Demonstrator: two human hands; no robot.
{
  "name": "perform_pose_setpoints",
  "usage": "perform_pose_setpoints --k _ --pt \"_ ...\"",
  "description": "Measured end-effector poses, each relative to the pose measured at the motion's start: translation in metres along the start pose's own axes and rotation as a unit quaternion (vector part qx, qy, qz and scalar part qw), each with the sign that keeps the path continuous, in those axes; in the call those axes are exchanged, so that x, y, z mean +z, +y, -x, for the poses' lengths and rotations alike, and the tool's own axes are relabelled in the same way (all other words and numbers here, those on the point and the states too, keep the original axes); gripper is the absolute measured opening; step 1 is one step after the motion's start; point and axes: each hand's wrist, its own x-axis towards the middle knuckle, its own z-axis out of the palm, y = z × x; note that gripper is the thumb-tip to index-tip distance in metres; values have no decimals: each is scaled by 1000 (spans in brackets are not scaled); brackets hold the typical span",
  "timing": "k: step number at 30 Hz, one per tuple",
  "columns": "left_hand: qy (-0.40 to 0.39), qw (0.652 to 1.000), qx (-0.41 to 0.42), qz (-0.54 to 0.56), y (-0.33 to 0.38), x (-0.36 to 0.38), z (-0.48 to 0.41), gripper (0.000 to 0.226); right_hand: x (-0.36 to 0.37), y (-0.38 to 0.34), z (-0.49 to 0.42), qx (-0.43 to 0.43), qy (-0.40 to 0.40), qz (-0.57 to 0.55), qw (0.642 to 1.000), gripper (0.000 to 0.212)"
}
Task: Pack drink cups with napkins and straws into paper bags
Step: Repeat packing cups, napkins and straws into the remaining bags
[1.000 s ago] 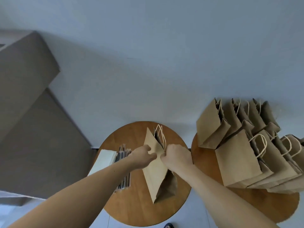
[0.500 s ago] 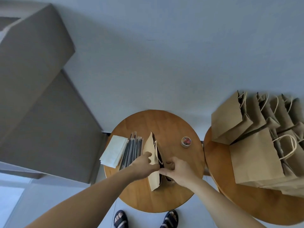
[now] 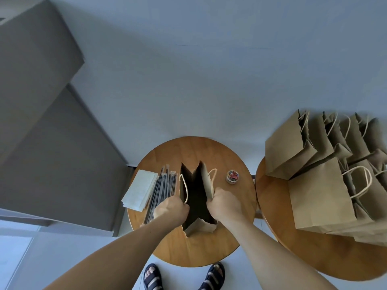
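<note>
Compared with half a second ago, we find the paper bag [image 3: 207,183] spread open at the mouth instead of nearly flat. It stands mid-desk [image 3: 188,250]. Left hand [image 3: 171,208] and right hand [image 3: 225,204] each hold one side of its rim, fingers curled on the paper.

We judge packing barely begun: the interior looks dark and no cup is in view.

Count:
- one open bag
- one napkin stack [image 3: 139,189]
- one straw bundle [image 3: 164,189], number unreadable
- one clip tin [image 3: 232,176]
- at least six spare bags [image 3: 314,189] on the right desk [image 3: 293,260]
</note>
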Motion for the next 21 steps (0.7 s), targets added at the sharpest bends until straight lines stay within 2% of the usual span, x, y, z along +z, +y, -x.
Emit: perform_pose_setpoints --k 4,7,10,13,16,21 --pt "43 999 -27 11 -27 -6 -8 8 -6 22 0 41 -3 24 999 7" --pt "39 998 -38 36 -47 -5 -13 12 -6 42 7 57 4 27 998 8" --pt "12 996 3 87 -48 7 -14 6 2 40 13 36 -6 1 999 11" --pt "-66 991 57 104 -42 16 -20 33 6 26 17 10 -31 -42 999 14" --pt "-101 988 90 75 -37 9 -28 65 0 18 18 -19 -47 -33 998 24" --pt "-213 964 129 91 -39 -22 -28 115 -15 13 18 -45 -127 -89 987 62"
